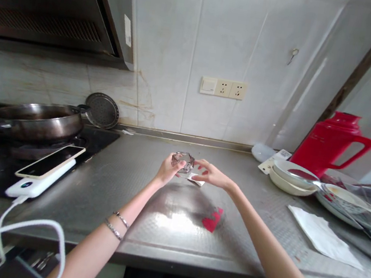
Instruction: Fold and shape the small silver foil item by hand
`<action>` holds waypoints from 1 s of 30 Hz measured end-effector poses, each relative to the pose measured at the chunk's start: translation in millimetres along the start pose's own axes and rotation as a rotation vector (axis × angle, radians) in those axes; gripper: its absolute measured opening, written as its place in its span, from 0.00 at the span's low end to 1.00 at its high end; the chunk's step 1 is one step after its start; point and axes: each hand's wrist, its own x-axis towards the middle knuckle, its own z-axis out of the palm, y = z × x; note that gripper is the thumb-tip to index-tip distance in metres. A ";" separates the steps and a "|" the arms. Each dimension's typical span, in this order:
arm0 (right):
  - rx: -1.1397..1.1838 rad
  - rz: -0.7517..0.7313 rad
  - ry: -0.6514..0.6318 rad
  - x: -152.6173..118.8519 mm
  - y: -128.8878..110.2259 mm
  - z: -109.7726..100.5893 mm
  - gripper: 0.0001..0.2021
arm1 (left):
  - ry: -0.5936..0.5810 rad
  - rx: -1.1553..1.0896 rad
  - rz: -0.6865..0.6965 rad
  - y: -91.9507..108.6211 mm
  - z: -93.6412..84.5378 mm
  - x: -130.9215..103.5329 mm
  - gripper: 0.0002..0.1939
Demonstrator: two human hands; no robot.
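Raised over the middle of the metal counter (109, 197), a clear faceted glass dish (185, 163) is gripped at its left side by my left hand (167, 170). My right hand (211, 174) is at the dish's right side, fingers apart and curved toward it; whether a fingertip touches the glass is unclear. A small white paper piece (197, 180) shows below the fingers of my right hand. Nearer the front edge lie red paper pieces (211, 220).
Left, a steel pan (38, 120) is on the black stove, with a phone (51, 163) and white power bank (39, 181) in front. Right are a red thermos (327, 143), stacked bowls (291, 180), plates and a white tissue (325, 236). A white cable loops at lower left.
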 end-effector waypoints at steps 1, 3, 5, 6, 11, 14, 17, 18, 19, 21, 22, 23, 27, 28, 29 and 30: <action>0.002 -0.036 -0.001 -0.4 -4.1 -0.1 0.28 | -0.006 0.009 0.003 0.0 0.6 -0.5 0.36; -0.009 -0.079 0.029 0.7 -9.5 1.9 0.27 | -0.019 0.018 0.008 -0.3 2.1 -1.7 0.36; -0.017 -0.086 0.084 3.1 -10.3 5.2 0.26 | -0.030 0.007 0.009 -1.4 3.3 -2.3 0.36; -0.017 -0.082 0.113 4.0 -9.3 6.5 0.26 | -0.042 -0.007 0.007 -2.5 3.8 -2.2 0.37; -0.039 -0.047 0.150 0.0 3.3 4.5 0.26 | -0.185 -0.102 -0.058 -12.2 7.8 4.2 0.42; -0.075 -0.025 0.153 -9.7 13.2 -3.8 0.28 | -0.311 -0.140 -0.051 -16.5 17.8 11.9 0.41; -0.115 -0.014 0.169 -24.3 26.0 -18.2 0.29 | -0.399 -0.117 0.005 -15.1 37.9 23.3 0.37; -0.129 -0.009 0.176 -30.6 31.1 -24.8 0.29 | -0.415 -0.074 0.015 -13.5 47.2 27.9 0.36; -0.144 0.001 0.189 -37.7 36.5 -32.3 0.29 | -0.428 -0.018 0.023 -11.6 57.8 32.7 0.35; -0.167 0.036 0.216 -54.6 47.6 -49.5 0.28 | -0.464 0.071 0.049 -8.2 83.1 42.3 0.33; -0.176 0.060 0.233 -64.4 53.0 -58.9 0.28 | -0.494 0.097 0.059 -7.2 97.5 46.7 0.33; -0.182 0.087 0.245 -74.8 58.1 -68.5 0.28 | -0.507 0.101 0.063 -6.9 112.8 50.7 0.34; -0.202 0.168 0.255 -119.8 75.5 -104.4 0.27 | -0.589 0.082 0.082 -12.3 176.9 60.3 0.34; -0.208 0.177 0.257 -130.6 79.5 -111.7 0.27 | -0.613 0.086 0.080 -14.7 192.0 61.1 0.34; -0.216 0.180 0.255 -140.9 83.6 -118.2 0.27 | -0.637 0.096 0.079 -17.1 206.0 61.4 0.34; -0.227 0.188 0.257 -150.4 87.9 -123.8 0.26 | -0.665 0.111 0.092 -19.4 218.8 61.4 0.34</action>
